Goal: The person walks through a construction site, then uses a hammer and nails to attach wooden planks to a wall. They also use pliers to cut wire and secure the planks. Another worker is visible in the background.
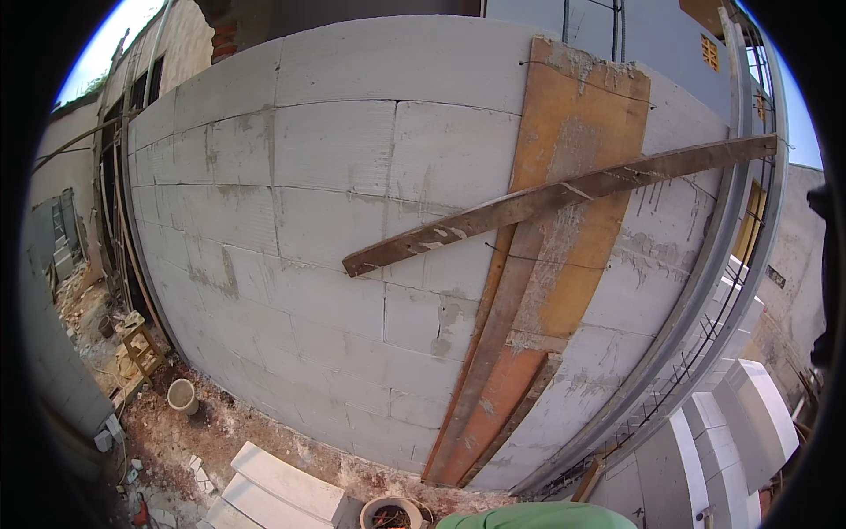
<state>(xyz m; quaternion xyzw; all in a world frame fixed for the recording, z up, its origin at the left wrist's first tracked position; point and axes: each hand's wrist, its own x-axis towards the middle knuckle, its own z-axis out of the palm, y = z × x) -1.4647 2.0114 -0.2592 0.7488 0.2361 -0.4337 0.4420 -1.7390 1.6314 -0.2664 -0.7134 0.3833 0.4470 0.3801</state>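
Neither of my hands shows in the head view. Closest to me, at the lower edge, is a patch of green cloth [538, 517]. A wall of large white blocks [335, 150] fills most of the view, with grey mortar smears along its joints. Tall form boards [573, 115], yellowish above and reddish below, stand against it, with thin wires across them. A long wooden plank [564, 194] slants over these boards, its right end higher, near the metal post.
A bucket [389, 514] and white blocks [278, 494] stand on the dirt floor below. Farther left are a pale bucket [182, 397], a small wooden stool [143, 353] and rubble. Steel bars and a metal post [705, 291] rise at the right, beside stacked white blocks [749, 423].
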